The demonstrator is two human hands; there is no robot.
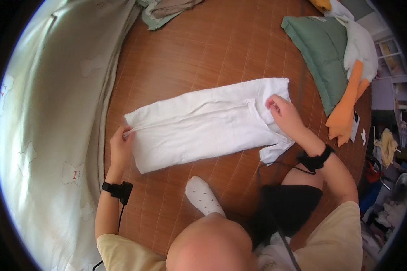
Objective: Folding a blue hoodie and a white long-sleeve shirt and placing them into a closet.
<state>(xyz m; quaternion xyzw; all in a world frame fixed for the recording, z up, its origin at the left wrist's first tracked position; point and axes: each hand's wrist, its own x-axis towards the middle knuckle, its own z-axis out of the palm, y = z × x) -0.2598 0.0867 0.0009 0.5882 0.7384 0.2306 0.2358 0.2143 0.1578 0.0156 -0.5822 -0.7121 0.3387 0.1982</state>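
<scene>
A white cloth garment, apparently a shirt, lies folded lengthwise across a brown mat. One folded flap runs along its middle, and a short sleeve sticks out at the near right corner. My left hand pinches the garment's left edge, where the cloth is drawn into a small crease. At the opposite end, my right hand rests over the upper right part of the garment with its fingers curled. Whether those fingertips grip any fabric cannot be made out.
Pale curtain fabric hangs along the left side. At the right lie a green pillow and a white plush toy with orange feet. Cloth is bunched at the far edge. My socked foot is close before the garment; a black cable runs from my right wrist.
</scene>
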